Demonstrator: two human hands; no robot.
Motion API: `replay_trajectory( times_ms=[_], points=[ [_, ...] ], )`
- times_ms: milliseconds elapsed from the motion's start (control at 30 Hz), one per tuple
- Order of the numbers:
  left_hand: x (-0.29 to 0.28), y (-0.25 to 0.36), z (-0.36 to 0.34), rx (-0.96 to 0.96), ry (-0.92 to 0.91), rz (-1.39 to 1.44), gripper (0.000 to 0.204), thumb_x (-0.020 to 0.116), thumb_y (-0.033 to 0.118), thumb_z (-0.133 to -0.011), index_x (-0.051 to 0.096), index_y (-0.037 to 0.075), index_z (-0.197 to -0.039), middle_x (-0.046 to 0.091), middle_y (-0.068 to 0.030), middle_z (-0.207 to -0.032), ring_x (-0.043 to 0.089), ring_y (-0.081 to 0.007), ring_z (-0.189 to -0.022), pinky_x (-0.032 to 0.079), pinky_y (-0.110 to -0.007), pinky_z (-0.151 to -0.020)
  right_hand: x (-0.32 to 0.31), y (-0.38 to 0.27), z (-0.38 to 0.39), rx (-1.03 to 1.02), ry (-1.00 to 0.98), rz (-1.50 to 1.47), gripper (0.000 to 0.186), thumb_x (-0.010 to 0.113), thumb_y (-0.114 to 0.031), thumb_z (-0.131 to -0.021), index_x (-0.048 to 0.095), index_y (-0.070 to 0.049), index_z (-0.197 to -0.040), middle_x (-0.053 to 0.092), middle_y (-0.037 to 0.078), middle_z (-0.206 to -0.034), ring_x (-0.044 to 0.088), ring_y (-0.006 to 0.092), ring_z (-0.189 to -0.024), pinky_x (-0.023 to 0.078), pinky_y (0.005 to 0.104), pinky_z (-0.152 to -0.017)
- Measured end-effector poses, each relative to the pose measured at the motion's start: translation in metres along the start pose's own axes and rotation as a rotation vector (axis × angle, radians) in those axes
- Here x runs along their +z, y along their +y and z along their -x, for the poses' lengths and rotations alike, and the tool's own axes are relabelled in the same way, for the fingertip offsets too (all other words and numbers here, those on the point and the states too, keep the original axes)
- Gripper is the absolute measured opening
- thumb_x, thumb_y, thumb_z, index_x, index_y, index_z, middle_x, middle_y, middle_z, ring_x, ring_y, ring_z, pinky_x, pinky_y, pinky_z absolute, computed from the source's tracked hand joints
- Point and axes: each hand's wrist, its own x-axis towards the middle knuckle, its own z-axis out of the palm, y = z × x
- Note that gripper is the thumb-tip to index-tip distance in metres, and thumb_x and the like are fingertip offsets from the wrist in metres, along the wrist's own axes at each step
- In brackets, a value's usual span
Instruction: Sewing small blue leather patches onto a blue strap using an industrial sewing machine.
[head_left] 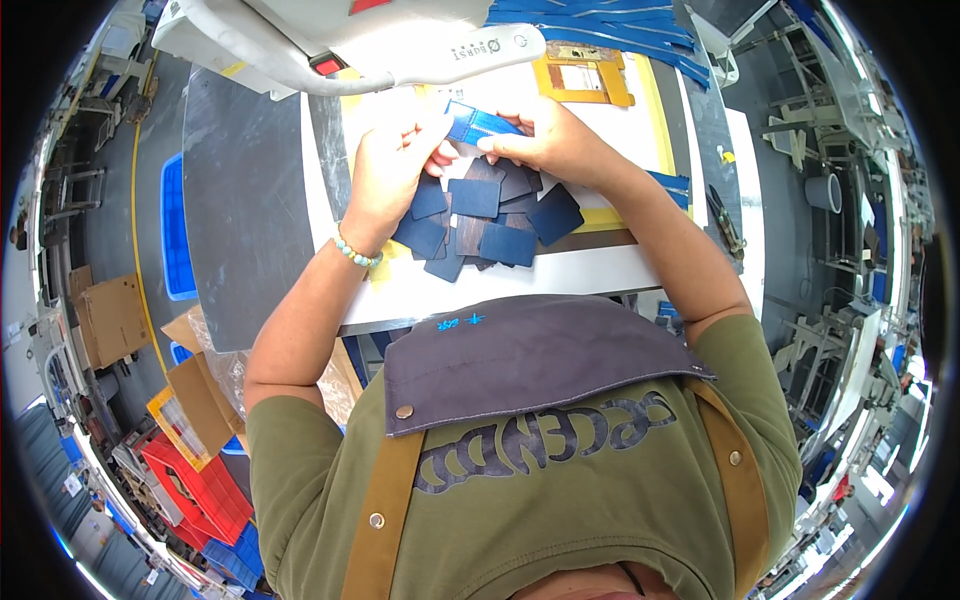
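Observation:
My left hand, with a beaded bracelet at the wrist, pinches one end of a short bright blue zipper piece. The other end is gripped by my right hand, between thumb and fingers. Stretched between both hands, the zipper piece lies at a slant just in front of the sewing machine. Right below my hands is a loose, overlapping pile of dark blue patches with rounded corners; a few show a brownish face. Part of my left fingers is hidden behind the hand.
Long blue zipper strips lie at the back right, beside an amber-yellow frame template. Another blue zipper end is by my right forearm. A dark hand tool sits at the table's right. A blue bin stands left of the table.

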Motion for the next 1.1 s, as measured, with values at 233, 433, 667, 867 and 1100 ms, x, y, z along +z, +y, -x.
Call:
replay_trajectory(
  times_ms=[233,433,667,867,1100],
  points=[
    [0.002,0.001,0.0,-0.013,0.007,0.051,0.027,0.067,0.024,-0.103,0.074,-0.002,-0.097,0.074,-0.0086,-0.082,0.068,-0.0111,-0.072,0.054,-0.023,-0.067,0.001,0.004,-0.001,0.002,-0.004,-0.009,0.05,0.072,-0.024,-0.095,0.064,0.002,-0.138,0.074,0.003,-0.089,0.057,0.0056,-0.071,0.047,0.0217,-0.065],
    [-0.004,-0.009,-0.002,-0.029,-0.024,0.191,0.027,0.064,0.024,-0.105,0.071,-0.001,-0.098,0.073,-0.01,-0.09,0.068,-0.0121,-0.076,0.055,-0.025,-0.069,0.008,0.023,-0.006,-0.338,0.194,0.269,0.035,0.07,-0.018,-0.093,0.072,0.002,-0.121,0.074,0.013,-0.089,0.065,0.0213,-0.075,0.052,0.0312,-0.07],
    [-0.002,0.003,0.001,0.008,-0.098,-0.001,0.028,0.07,0.016,-0.1,0.061,-0.002,-0.12,0.072,-0.0129,-0.11,0.071,-0.0143,-0.094,0.058,-0.026,-0.077,0.009,0.024,-0.005,-0.566,0.389,0.465,0.027,0.066,-0.008,-0.088,0.077,-0.003,-0.113,0.073,0.021,-0.095,0.07,0.0339,-0.083,0.055,0.039,-0.073],
    [0.008,0.004,0.003,0.059,0.059,0.171,0.028,0.078,0.007,-0.093,0.07,-0.005,-0.116,0.075,-0.0095,-0.102,0.071,-0.0112,-0.085,0.058,-0.024,-0.078,0.007,0.028,-0.011,-0.554,0.434,0.375,0.028,0.063,-0.004,-0.088,0.075,-0.001,-0.114,0.074,0.019,-0.098,0.07,0.0337,-0.085,0.057,0.0393,-0.077],
    [0.004,0.002,0.004,0.031,0.076,0.126,0.026,0.076,0.009,-0.096,0.07,-0.005,-0.117,0.075,-0.0093,-0.102,0.072,-0.0114,-0.087,0.06,-0.023,-0.076,0.003,0.03,-0.01,-0.555,0.43,0.464,0.033,0.058,0.0,-0.091,0.074,-0.001,-0.12,0.076,0.019,-0.104,0.07,0.0276,-0.083,0.056,0.0326,-0.078]
  ],
)
